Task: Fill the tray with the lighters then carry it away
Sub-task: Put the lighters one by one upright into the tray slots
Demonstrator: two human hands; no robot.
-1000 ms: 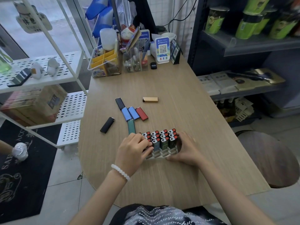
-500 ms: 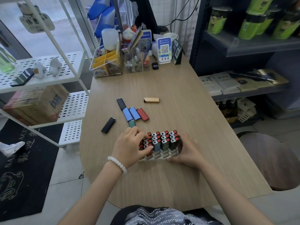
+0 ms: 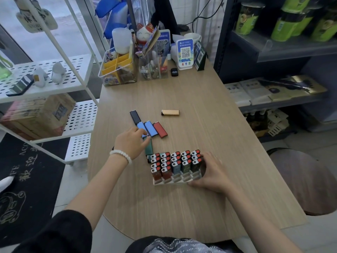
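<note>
Left hand (image 3: 130,143) reaches over the loose lighters on the table (image 3: 209,125), fingers loosely bent, tips touching the near end of a blue lighter (image 3: 140,128); whether they already pinch it cannot be told. Directly under the fingertips lies a green lighter (image 3: 149,147), its near end against the tray's far left corner. Just beyond the fingertips sit a black lighter (image 3: 135,116), a second blue lighter (image 3: 150,129) and a red lighter (image 3: 160,130), side by side. A tan lighter (image 3: 170,112) lies well apart, farther out and to the right of that hand.

Tray (image 3: 175,181) stands between the two hands, just right of the left wrist. Upright lighters fill most slots; the front row appears to have open slots toward the right. Judgement: filling is well along but unfinished, with six lighters outside the tray.

Right hand (image 3: 209,172) rests against the tray's right end, fingers curled round its near right corner. Judgement: this hold steadies the tray so insertion does not shove it across the table, and leaves the other hand free to fetch.
</note>
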